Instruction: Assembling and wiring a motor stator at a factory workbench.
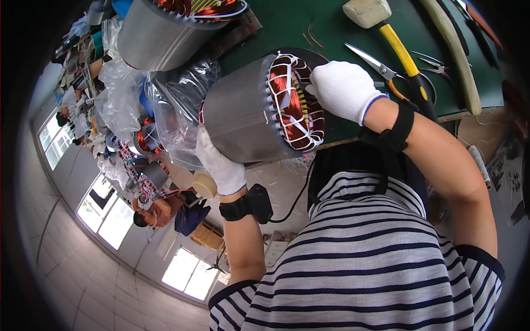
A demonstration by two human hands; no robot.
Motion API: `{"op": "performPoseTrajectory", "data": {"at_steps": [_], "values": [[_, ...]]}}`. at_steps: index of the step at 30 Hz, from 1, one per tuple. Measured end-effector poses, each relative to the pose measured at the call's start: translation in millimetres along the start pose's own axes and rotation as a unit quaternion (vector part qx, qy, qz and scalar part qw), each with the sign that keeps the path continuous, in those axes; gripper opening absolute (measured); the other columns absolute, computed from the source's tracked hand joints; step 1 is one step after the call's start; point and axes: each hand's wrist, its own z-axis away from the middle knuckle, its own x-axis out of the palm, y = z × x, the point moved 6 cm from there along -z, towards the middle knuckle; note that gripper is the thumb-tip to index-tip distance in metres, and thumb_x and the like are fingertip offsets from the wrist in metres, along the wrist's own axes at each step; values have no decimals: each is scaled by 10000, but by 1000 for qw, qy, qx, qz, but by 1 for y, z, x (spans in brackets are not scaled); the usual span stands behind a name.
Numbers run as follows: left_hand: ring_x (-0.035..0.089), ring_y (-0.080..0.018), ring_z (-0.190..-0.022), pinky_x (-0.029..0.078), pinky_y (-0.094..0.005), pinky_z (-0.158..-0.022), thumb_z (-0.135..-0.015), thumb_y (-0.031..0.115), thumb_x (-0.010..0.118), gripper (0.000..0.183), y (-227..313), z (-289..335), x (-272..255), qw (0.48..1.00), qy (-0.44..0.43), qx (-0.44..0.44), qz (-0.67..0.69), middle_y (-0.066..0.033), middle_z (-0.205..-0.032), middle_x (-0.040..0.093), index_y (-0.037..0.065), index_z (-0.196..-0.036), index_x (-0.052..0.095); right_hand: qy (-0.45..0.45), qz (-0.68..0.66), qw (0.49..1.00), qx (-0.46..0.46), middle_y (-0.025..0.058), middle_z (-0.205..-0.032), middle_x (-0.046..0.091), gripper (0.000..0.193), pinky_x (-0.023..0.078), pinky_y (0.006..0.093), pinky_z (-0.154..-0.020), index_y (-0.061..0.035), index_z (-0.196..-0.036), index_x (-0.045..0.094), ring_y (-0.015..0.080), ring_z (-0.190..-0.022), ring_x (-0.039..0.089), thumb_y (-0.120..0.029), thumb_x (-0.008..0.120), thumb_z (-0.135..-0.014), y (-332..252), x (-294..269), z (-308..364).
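A grey cylindrical motor stator [237,113] lies on its side at the bench edge. Its copper winding end [289,105], laced with white cord, faces right. My left hand [222,166], in a white knitted glove, grips the stator's left end from below; its fingertips are hidden behind the rim. On the opposite side, my right hand [343,91], also gloved, is at the upper edge of the windings with fingers curled together. Whatever those fingers pinch is too small or hidden to make out. Black straps circle both my wrists.
A second stator [165,33] stands behind on the left, beside clear plastic bags [190,94]. On the green bench [287,25] lie a mallet [397,47], scissors [378,67], small pliers [436,67] and a wooden handle [455,55]. Another person [157,212] is farther left.
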Motion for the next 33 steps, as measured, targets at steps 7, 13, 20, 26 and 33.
{"op": "performPoseTrajectory", "data": {"at_steps": [7,13,20,26,33], "values": [[582,-351,-984,464,-407,-851,-781,-12,657,456,-14,35,1,992,85,49,-84,-213,-1105,577,-42,-1213,515,32,-58,998,-14,179,-790,676,237,534,415,-689,-44,-882,701,329,-757,673,-259,602,-871,12,13,11],[599,-216,-1013,473,-332,-874,-1021,331,328,466,1,46,0,898,95,-198,381,-126,-1111,620,-42,-1170,565,-40,-100,994,4,171,-766,673,254,534,414,-701,-53,-872,711,334,-755,670,-274,586,-875,13,29,28],[588,-174,-910,471,-306,-802,-1018,269,349,398,-14,51,4,870,148,-292,369,-111,-1011,612,-50,-1081,578,-42,-83,996,-15,169,-774,681,238,544,398,-689,-62,-885,720,314,-740,680,-263,594,-882,10,37,26],[594,-274,-914,467,-344,-812,-970,117,409,268,-24,55,-3,980,125,-132,81,-174,-1020,604,-78,-1080,556,-64,-65,996,-8,158,-741,656,226,524,413,-688,-71,-899,707,321,-729,658,-257,580,-887,8,41,21],[576,-374,-912,455,-406,-812,-809,103,639,358,-46,75,-5,964,168,-137,154,-209,-995,594,-72,-1108,551,-38,-75,996,-35,173,-739,669,256,543,403,-660,-36,-843,705,313,-712,677,-261,588,-881,7,40,29]]}}
